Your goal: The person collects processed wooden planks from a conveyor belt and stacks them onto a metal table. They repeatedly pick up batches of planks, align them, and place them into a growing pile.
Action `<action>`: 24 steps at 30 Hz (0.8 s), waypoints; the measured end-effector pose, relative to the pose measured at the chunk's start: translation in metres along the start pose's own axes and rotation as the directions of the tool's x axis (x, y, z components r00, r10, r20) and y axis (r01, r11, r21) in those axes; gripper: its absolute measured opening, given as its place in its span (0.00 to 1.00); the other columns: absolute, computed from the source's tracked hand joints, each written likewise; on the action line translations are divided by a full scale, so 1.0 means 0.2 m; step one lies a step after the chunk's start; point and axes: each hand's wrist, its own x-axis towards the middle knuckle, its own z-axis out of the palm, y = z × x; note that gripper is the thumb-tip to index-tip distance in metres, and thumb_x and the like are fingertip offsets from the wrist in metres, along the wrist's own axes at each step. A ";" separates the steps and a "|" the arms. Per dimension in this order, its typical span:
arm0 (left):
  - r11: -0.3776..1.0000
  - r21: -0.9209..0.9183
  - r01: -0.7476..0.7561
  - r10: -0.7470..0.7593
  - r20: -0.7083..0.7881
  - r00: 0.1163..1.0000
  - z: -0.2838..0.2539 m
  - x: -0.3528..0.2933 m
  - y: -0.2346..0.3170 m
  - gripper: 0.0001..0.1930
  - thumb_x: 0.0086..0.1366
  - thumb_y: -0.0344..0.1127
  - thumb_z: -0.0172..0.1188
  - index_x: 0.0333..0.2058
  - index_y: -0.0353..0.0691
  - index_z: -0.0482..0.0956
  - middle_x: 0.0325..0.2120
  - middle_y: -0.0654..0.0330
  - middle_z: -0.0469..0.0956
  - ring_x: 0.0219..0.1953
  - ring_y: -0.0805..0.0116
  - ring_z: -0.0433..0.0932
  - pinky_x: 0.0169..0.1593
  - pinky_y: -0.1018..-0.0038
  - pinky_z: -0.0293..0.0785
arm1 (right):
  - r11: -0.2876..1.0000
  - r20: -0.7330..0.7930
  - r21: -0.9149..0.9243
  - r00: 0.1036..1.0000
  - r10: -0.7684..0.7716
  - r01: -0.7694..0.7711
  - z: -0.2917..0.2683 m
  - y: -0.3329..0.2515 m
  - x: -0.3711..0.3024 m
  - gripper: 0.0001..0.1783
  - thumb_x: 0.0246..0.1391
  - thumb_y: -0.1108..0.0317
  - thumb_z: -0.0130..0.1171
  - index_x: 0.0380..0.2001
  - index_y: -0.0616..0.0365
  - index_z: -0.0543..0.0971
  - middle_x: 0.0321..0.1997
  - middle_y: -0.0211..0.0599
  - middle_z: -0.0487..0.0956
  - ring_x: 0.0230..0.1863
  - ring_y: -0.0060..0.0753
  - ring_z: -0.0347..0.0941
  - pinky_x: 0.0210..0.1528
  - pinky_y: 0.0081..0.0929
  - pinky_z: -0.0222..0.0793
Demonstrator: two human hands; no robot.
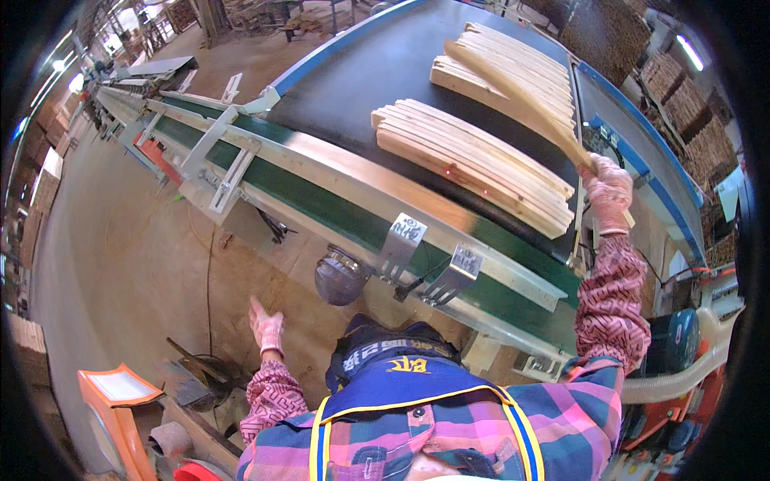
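Beside a green conveyor belt (pixel 277 188) on a workshop floor, seen from the head camera, a worker in a plaid shirt (pixel 553 417) and blue apron (pixel 417 390) handles timber. The right hand (pixel 607 191), in a pink-stained glove, reaches far out to the right, its fingers closed around the near end of a long wooden strip (pixel 525 98). That strip slants away from the fist, its far end over a row of pale wooden pieces (pixel 533 66) lying side by side on a broad black surface (pixel 333 90) with a blue edge (pixel 341 38). Whether the strip touches the row along its length, one cannot tell.

Nearer the worker on the same black surface lies a second row of wooden pieces (pixel 469 164), tightly packed, with small red light spots on it. Between this row and the worker runs the green belt, bearing a motion-blurred board (pixel 333 160). Two metal brackets (pixel 403 240) and a dark rounded fixture (pixel 341 276) stand along the near side of the conveyor.

The left hand (pixel 267 327), also gloved, hangs low to the left with fingers spread, above the brown floor (pixel 160 280) and near an orange-framed stand (pixel 120 389). Patterned sleeves (pixel 613 301) cover both forearms. Stacked lumber (pixel 678 92) rises at far right, and a pale ribbed hose (pixel 674 385) curves below it.
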 end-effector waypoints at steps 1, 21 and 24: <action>0.995 0.046 0.090 -0.090 -0.007 0.996 0.06 -0.07 -0.10 0.24 0.59 0.42 0.63 0.53 0.40 0.79 0.51 0.45 0.77 0.60 0.52 0.70 0.64 0.62 0.64 | 0.996 -0.023 -0.055 0.997 -0.077 0.076 0.07 0.01 0.05 0.19 0.48 0.51 0.68 0.41 0.46 0.83 0.38 0.36 0.84 0.41 0.42 0.80 0.45 0.38 0.74; 0.900 0.380 -0.212 -0.052 0.578 0.814 -0.01 -0.74 -0.23 0.16 0.61 0.46 0.57 0.41 0.43 0.84 0.37 0.50 0.83 0.44 0.52 0.82 0.43 0.62 0.76 | 0.967 0.433 0.242 0.883 -0.179 0.077 0.89 -0.08 0.38 0.26 0.63 0.38 0.43 0.43 0.41 0.84 0.47 0.40 0.82 0.53 0.48 0.76 0.55 0.41 0.70; 0.958 0.075 0.275 -0.276 0.492 0.826 0.07 -0.65 -0.20 0.19 0.63 0.51 0.57 0.42 0.44 0.84 0.29 0.55 0.83 0.35 0.60 0.83 0.38 0.66 0.75 | 0.965 0.202 0.212 0.959 -0.197 0.154 0.81 -0.10 0.32 0.19 0.61 0.44 0.52 0.45 0.38 0.84 0.44 0.42 0.83 0.48 0.48 0.77 0.54 0.42 0.70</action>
